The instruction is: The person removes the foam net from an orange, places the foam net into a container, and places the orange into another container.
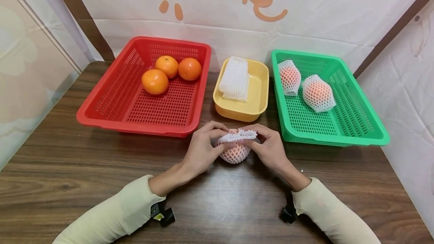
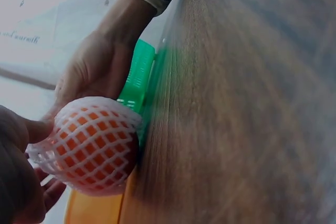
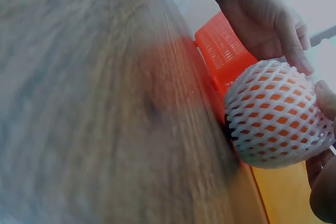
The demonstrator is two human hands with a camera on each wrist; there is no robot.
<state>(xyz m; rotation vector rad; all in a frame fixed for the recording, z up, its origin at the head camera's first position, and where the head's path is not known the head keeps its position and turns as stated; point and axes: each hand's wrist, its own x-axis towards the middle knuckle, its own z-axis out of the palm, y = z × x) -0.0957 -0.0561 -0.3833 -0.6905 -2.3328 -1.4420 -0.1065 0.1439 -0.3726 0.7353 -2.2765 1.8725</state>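
Observation:
An orange in a white foam net (image 1: 234, 154) rests on the table between both hands, in front of the yellow bin. My left hand (image 1: 202, 147) pinches the upper edge of the net from the left. My right hand (image 1: 270, 147) pinches the opposite edge, and the net's rim is bunched across the top of the fruit. In the left wrist view, orange peel shows through the mesh of the netted orange (image 2: 97, 148). The netted orange (image 3: 273, 116) in the right wrist view has the net drawn down over its side.
A red basket (image 1: 135, 126) at the left holds 3 bare oranges (image 1: 155, 81). The yellow bin (image 1: 259, 101) in the middle contains a stack of flat foam nets (image 1: 234, 76). To the right, a green basket (image 1: 339, 138) holds 2 netted oranges (image 1: 317, 92). A printed cloth hangs behind.

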